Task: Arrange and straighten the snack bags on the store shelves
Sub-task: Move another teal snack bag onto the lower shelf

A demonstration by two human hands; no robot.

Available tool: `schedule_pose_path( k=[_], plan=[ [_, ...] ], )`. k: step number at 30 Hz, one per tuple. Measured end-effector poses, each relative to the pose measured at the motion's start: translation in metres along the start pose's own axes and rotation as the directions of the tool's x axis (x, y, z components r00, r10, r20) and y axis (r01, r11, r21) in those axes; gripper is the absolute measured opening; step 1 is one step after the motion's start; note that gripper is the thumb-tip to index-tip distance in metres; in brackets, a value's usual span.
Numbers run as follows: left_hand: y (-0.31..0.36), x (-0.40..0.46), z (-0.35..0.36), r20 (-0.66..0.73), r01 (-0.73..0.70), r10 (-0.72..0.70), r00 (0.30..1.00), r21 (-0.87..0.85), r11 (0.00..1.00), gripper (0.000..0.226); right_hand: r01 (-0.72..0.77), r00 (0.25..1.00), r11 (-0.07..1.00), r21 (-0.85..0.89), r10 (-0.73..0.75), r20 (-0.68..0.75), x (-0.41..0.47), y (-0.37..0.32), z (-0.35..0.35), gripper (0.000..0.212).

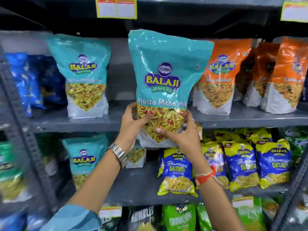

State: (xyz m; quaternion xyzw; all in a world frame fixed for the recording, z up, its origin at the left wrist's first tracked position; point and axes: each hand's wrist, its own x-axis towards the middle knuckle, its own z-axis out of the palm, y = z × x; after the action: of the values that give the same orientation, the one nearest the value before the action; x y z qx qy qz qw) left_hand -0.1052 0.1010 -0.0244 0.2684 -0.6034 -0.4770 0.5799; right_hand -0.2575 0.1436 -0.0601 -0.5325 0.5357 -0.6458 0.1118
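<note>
Grey metal shelving (250, 118) fills my view, packed with snack bags on several levels. Up front, I've got a teal Balaji bag (168, 77) held upright in the air, in front of the middle shelf's edge, between the other teal bag (83, 75) standing to the left and the orange bags (220, 75) lined up on the right. My left hand (133, 125) is clamped on the bag's lower left side, thumb across the clear window, fingers wrapped behind. My right hand (181, 132) grips the lower right corner, thumb pressed on the front, a ring showing on one finger. A metal watch (118, 154) sits on my left wrist, a red thread (205, 176) on my right. Down one level, another teal bag (85, 157) stands at the left, and blue-and-yellow Gopal bags (178, 170) run in a row to the right, the nearest one leaning forward. Blue bags (31, 80) sit blurred at far left on the middle shelf. Yellow price tags (116, 7) hang above.
</note>
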Motion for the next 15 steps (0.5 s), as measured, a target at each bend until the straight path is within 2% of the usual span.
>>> schedule_pose_path(
  k=[3, 6, 8, 15],
  plan=[
    [-0.024, -0.019, -0.034, -0.019, 0.060, -0.060, 0.998, 0.010, 0.998, 0.083, -0.047, 0.997, 0.999, 0.004, 0.047, 0.054, -0.027, 0.013, 0.025, 0.092],
    [-0.051, -0.031, -0.062, -0.050, 0.127, -0.125, 0.991, 0.044, 0.991, 0.069, -0.101, 0.987, 0.989, 0.112, 0.086, 0.132, -0.047, 0.041, 0.049, 0.079],
    [-0.070, -0.034, -0.074, -0.051, 0.161, -0.158, 0.986, 0.082, 0.983, 0.060, -0.161, 0.975, 0.975, 0.155, 0.133, 0.176, -0.057, 0.065, 0.065, 0.079],
    [-0.144, -0.037, -0.104, -0.036, 0.312, -0.313, 0.949, 0.233, 0.921, 0.064, -0.317, 0.928, 0.934, 0.168, 0.269, 0.257, -0.089, 0.141, 0.112, 0.093]
  ],
)
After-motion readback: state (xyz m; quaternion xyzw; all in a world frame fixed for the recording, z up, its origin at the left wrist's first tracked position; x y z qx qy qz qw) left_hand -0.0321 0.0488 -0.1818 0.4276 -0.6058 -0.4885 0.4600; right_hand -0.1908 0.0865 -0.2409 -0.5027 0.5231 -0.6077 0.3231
